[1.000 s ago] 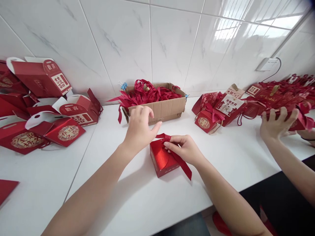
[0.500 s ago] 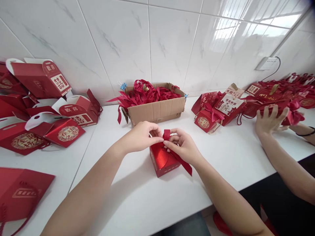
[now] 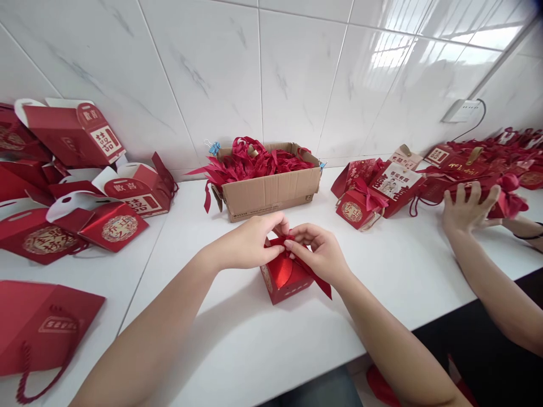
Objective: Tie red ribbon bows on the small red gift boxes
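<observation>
A small shiny red gift box [image 3: 283, 276] stands on the white table in front of me, with a dark red ribbon [image 3: 319, 281] at its top. My left hand [image 3: 253, 243] pinches the ribbon from the left, thumb and fingers close together above the lid. From the right, my right hand [image 3: 319, 251] grips the ribbon at the same spot, thumb tip near the knot. One ribbon tail hangs past the box's right side, under my right hand. My fingers partly hide the knot.
Behind the box, a cardboard box [image 3: 271, 195] holds many red ribbons. Red gift boxes [image 3: 119, 226] are piled at left, and a red paper bag [image 3: 42, 322] lies nearer. More boxes [image 3: 358, 206] stand at right, where a co-worker's hand [image 3: 469, 206] touches another.
The ribbon loop that stood up between my hands is lower and mostly covered by fingers. My left fingers have moved right over the knot. The red bag at left has shifted in view.
</observation>
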{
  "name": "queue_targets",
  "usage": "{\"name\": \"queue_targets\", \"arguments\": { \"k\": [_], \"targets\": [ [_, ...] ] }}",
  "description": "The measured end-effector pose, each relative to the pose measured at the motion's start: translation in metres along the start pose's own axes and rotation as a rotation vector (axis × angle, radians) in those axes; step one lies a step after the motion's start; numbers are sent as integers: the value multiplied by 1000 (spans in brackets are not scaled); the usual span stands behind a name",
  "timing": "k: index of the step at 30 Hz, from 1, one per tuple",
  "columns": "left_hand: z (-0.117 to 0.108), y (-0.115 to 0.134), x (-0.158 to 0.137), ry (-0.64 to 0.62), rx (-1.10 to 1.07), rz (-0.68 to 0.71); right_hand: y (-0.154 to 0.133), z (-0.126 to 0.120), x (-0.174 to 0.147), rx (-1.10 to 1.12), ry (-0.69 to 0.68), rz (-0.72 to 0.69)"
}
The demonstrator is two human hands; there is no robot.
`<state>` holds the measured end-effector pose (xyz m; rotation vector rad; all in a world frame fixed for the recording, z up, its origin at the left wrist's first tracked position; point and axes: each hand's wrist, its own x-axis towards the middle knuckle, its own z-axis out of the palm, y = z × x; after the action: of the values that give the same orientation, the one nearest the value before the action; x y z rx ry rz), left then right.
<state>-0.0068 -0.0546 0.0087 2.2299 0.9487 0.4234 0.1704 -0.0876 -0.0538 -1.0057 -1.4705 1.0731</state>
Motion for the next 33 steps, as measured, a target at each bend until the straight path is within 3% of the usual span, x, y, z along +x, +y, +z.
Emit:
{"name": "queue_targets", "arguments": {
  "k": [7, 13, 21, 33],
  "targets": [
    [-1, 2, 2, 64, 26, 2, -1, -1, 1, -22, -4, 14],
    [-3, 5, -1, 112, 14, -43, -1, -4, 0, -194, 75, -75],
    [1, 4, 2, 168, 86, -12, -2, -9, 0, -337, 44, -154],
    [13, 7, 3, 138, 33, -60, -2, -14, 3, -292, 35, 71]
  ]
}}
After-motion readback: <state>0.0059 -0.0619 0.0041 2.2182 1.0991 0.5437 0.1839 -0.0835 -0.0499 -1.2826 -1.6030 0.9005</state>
